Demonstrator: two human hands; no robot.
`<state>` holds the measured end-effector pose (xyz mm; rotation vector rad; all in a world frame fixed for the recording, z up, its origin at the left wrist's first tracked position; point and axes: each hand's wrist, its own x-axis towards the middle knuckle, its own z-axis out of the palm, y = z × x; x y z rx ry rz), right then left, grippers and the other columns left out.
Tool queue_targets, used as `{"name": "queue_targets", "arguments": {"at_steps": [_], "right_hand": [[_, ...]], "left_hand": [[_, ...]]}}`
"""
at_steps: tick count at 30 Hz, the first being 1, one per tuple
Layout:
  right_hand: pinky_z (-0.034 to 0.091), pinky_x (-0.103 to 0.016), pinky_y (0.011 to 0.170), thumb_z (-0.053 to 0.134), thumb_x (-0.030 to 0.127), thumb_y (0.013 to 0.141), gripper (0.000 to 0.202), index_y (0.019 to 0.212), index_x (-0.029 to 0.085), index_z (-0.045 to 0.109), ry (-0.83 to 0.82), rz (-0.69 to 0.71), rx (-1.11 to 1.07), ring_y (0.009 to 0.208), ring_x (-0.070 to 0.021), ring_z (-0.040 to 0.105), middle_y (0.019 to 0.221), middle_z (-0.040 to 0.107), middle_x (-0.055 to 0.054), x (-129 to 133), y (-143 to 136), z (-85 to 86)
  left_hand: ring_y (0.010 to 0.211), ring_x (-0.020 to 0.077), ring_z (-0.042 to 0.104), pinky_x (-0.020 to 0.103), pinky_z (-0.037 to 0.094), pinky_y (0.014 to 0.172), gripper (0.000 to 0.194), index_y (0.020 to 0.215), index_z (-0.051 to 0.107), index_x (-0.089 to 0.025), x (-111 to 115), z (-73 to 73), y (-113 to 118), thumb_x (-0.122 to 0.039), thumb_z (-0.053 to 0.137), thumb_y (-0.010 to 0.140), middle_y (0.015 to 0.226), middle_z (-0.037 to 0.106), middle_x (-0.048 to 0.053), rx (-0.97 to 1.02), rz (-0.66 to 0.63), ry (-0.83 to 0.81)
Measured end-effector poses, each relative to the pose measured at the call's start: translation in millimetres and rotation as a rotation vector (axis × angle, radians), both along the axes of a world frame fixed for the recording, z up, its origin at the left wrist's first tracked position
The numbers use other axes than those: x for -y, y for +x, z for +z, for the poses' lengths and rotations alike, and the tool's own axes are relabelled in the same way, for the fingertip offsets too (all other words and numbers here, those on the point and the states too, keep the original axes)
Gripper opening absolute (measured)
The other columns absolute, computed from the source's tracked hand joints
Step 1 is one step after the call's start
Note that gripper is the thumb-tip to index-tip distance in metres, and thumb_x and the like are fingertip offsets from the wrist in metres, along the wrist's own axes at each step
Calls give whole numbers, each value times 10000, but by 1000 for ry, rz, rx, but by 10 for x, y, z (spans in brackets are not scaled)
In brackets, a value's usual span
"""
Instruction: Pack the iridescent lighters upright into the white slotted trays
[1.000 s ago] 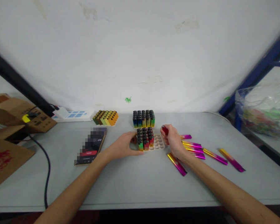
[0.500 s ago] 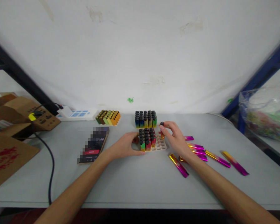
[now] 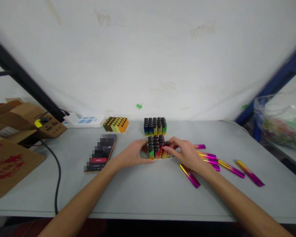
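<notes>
A white tray [image 3: 169, 156] with round holes holds several upright lighters [image 3: 157, 150] with black tops and green, red and yellow bodies. My left hand [image 3: 135, 154] grips its left end, thumb along the front edge and fingers at the back corner. Pinched between the thumb and fingers of my right hand [image 3: 184, 153] is a red and yellow lighter [image 3: 165, 153]. It stands in the front, right beside the filled rows; whether its base sits in a hole I cannot tell. My right hand covers most of the tray's right part.
Shiny gold-purple wrappers [image 3: 189, 176] lie to the right. Behind stand a block of dark-topped lighters [image 3: 155, 126] and a block of yellow-brown pieces [image 3: 115, 124]. Leftward are a phone [image 3: 101, 153], a power strip [image 3: 88, 121], a black cable [image 3: 58, 177] and cardboard boxes [image 3: 12, 164].
My right hand has moved left and down with the lighter, from above the bare holes to beside the filled rows. My left hand keeps its grip on the tray.
</notes>
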<state>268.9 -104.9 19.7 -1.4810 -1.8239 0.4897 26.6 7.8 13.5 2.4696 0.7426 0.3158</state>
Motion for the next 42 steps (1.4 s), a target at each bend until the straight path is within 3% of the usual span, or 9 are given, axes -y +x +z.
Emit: {"name": "queue_targets", "arguments": {"at_steps": [10, 18, 23, 27, 31, 35, 38, 40, 42], "right_hand": [[491, -301, 664, 622, 471, 1009, 242, 934, 241, 609, 58, 33, 203, 738, -218, 717, 898, 779, -57, 59, -63, -62], [474, -291, 656, 591, 395, 1041, 206, 1049, 206, 672, -110, 56, 375, 763, -239, 734, 859, 779, -74, 81, 32, 128], [490, -283, 673, 666, 373, 1000, 178, 1022, 197, 682, -129, 75, 299, 798, -226, 740, 924, 795, -78, 18, -47, 118], [485, -278, 650, 707, 376, 972, 188, 945, 192, 679, -135, 32, 253, 742, -211, 731, 884, 796, -75, -25, -111, 15], [483, -279, 634, 688, 422, 977, 242, 922, 186, 679, -118, 74, 245, 694, -204, 707, 823, 775, -70, -39, -73, -93], [467, -265, 624, 695, 524, 946, 336, 951, 188, 706, -109, 139, 201, 668, -182, 676, 784, 754, -43, -4, 108, -2], [417, -260, 584, 622, 589, 970, 400, 965, 203, 727, -44, -10, 214, 560, -151, 586, 639, 680, 8, 108, 359, 192], [356, -272, 540, 521, 605, 1013, 455, 982, 207, 740, 20, -206, 246, 474, -140, 483, 526, 581, 36, 245, 565, 306], [333, -284, 531, 452, 618, 1029, 511, 995, 203, 750, 52, -382, 248, 472, -140, 474, 555, 592, 21, 438, 781, 366]], "left_hand": [[846, 246, 641, 341, 504, 772, 590, 1154, 687, -155, 13, 12, 14, -554, 818, 740, 1000, 723, 80, 15, 12, -7], [828, 237, 646, 318, 497, 742, 568, 1138, 689, -166, 13, 23, 25, -534, 835, 730, 983, 735, 61, 31, 0, 6], [832, 230, 641, 310, 495, 748, 580, 1171, 678, -169, 18, 11, 21, -518, 842, 738, 1000, 734, 57, 55, -7, 6], [821, 233, 635, 313, 485, 740, 540, 1125, 693, -162, 26, 20, 24, -522, 829, 747, 965, 722, 57, 31, 8, 14], [839, 242, 640, 328, 494, 757, 540, 1108, 699, -154, 30, 36, 28, -534, 821, 744, 980, 723, 72, 6, 16, 12], [858, 244, 658, 330, 509, 766, 569, 1163, 683, -159, 30, 41, 27, -523, 815, 746, 1023, 739, 74, 28, 13, -13], [836, 241, 658, 330, 509, 755, 541, 1124, 686, -155, 20, 27, 20, -528, 809, 752, 999, 736, 69, 18, 16, -4], [828, 244, 655, 330, 504, 747, 510, 1076, 692, -156, 12, 11, 14, -537, 806, 756, 971, 727, 64, 7, 16, 13], [838, 249, 657, 332, 504, 754, 472, 1044, 694, -159, 7, -1, 10, -522, 804, 762, 962, 722, 63, 2, 16, 22]]}}
